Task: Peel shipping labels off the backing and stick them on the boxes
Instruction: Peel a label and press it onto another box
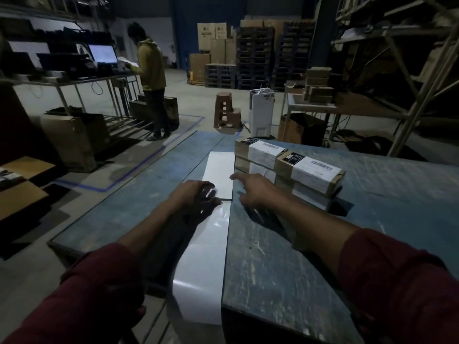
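The desk (285,244), a wide scuffed blue top, carried everything the job needed, and a long white strip (206,244) of backing ran up its middle from the near edge toward the boxes (285,167). Those boxes stood stacked at the far right of the strip, just beside its upper end; the two on top already wore white labels with barcodes, so the work seemed partly done, though how many boxes were left bare could not be told. The step in hand looked like starting a peel. The left hand (196,194) rested on the strip near a seam across it, its fingers (210,192) loosely bent and pressing the paper flat, gripping nothing. The right hand (250,188) hovered just beside the strip and close to the stack, fingers spread and forefinger pointing at the strip's right edge, holding nothing. The next move probably called for a nail under a label corner while the left hand kept the backing down. The light was dim and the glossy strip threw glare, which might hide the label's edge. Beyond the desk, well apart, a person in a yellow top (150,78) stood at a bench, and a brown stool (226,110) and pallets (255,58) sat on the floor, none in the way.
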Demonstrator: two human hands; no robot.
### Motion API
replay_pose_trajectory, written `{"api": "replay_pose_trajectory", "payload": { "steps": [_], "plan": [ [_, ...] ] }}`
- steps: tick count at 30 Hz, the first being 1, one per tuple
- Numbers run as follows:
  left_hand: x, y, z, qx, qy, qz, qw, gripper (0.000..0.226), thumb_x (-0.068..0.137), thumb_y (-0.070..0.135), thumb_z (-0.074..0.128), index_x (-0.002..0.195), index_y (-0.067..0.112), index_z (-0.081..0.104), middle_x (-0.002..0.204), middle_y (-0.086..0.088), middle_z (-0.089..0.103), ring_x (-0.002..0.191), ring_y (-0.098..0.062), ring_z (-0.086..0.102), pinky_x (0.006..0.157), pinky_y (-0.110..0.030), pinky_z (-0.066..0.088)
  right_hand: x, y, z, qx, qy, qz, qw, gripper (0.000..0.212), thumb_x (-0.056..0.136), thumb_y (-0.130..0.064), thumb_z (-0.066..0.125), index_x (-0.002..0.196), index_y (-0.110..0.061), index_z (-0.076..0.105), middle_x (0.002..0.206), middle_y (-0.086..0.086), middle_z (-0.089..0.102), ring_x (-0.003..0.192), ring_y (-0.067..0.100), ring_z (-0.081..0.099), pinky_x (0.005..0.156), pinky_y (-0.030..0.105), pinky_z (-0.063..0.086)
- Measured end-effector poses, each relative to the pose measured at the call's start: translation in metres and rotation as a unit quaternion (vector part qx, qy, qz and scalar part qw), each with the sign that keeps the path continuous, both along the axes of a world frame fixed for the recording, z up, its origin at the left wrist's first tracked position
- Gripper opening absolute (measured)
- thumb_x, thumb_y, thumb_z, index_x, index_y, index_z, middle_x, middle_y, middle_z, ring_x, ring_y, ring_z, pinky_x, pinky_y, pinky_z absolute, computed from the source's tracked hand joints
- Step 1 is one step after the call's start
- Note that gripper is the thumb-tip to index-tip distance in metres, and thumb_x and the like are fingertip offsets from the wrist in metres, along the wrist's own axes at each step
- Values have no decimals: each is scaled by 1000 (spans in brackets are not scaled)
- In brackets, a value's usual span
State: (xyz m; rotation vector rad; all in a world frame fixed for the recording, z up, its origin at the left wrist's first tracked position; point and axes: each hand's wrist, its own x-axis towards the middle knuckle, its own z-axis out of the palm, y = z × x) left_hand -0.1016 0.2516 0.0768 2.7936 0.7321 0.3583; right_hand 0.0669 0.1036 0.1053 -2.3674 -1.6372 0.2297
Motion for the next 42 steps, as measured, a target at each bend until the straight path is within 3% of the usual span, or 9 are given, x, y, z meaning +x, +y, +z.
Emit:
{"api": "replay_pose_trajectory", "payload": {
  "steps": [5, 9, 16, 19, 23, 26, 29, 34, 42],
  "plan": [
    [-20, -14, 7, 75, -67, -28, 994, 40, 74, 50, 55, 95, 26, 79, 71, -5, 75, 67, -32, 70, 68, -33, 55, -7, 20, 0, -33, -3, 95, 995, 78, 85, -25, 80, 155, -29, 45, 125, 8, 69, 109, 25, 65, 84, 34, 51],
    [-37, 5, 29, 130, -194, -45, 971, 11, 95, 15, 70, 101, 15, 79, 78, -9, 76, 65, -29, 71, 62, -32, 51, -10, 28, 7, 80, 92, 113, 986, 55, 91, -18, 77, 143, -25, 59, 124, 3, 74, 109, 17, 71, 95, 38, 58],
    [-35, 5, 30, 173, -481, 150, 846, 40, 99, 37, 62, 119, 4, 59, 110, -18, 59, 105, -31, 53, 89, -36, 40, -13, 68, 68, 260, 198, 26, 945, 56, 94, -12, 73, 144, -19, 50, 103, 9, 78, 90, 26, 75, 79, 43, 62],
    [-25, 1, 3, 129, -452, 176, 865, 48, 90, 41, 68, 120, 6, 56, 115, -18, 55, 111, -32, 49, 94, -42, 41, -7, 89, 89, 275, 320, -30, 906, 55, 94, -6, 70, 143, -19, 48, 99, 8, 73, 84, 30, 71, 68, 44, 62],
    [3, 21, 5, -243, -473, 237, 813, 91, 83, 37, 85, 154, 15, 33, 158, -13, 34, 144, -27, 35, 117, -44, 36, 1, 114, 93, 283, 432, -78, 853, 51, 96, -7, 70, 141, -21, 51, 123, 11, 67, 92, 25, 71, 63, 37, 61],
    [19, 53, 4, -415, -449, 131, 780, 64, 85, 31, 84, 140, 11, 57, 144, -11, 59, 132, -27, 56, 103, -39, 48, 8, 123, 84, 284, 479, -91, 826, 51, 97, -9, 70, 143, -19, 51, 131, 11, 65, 106, 29, 70, 67, 38, 61],
    [34, 65, 4, -392, -452, 79, 797, 12, 91, 16, 78, 96, 7, 74, 99, -10, 76, 86, -14, 73, 84, -33, 53, 18, 126, 79, 308, 493, -103, 807, 44, 99, -22, 71, 139, -17, 53, 127, 11, 66, 110, 29, 68, 85, 47, 61],
    [56, 90, 32, -331, -440, 120, 826, 23, 92, 40, 74, 89, 17, 75, 97, -11, 79, 85, -23, 76, 76, -43, 62, 31, 115, 45, 275, 420, -119, 856, 77, 80, -58, 81, 141, -22, 50, 127, 6, 67, 110, 25, 64, 87, 40, 51],
    [76, 130, 34, -370, -335, 141, 855, 40, 82, 46, 79, 87, 6, 77, 93, -18, 78, 96, -45, 73, 82, -52, 61, 22, 120, -13, 213, 411, -152, 873, 65, 87, -11, 80, 140, -26, 45, 111, 14, 72, 97, 28, 74, 76, 42, 62]
  ]
}}
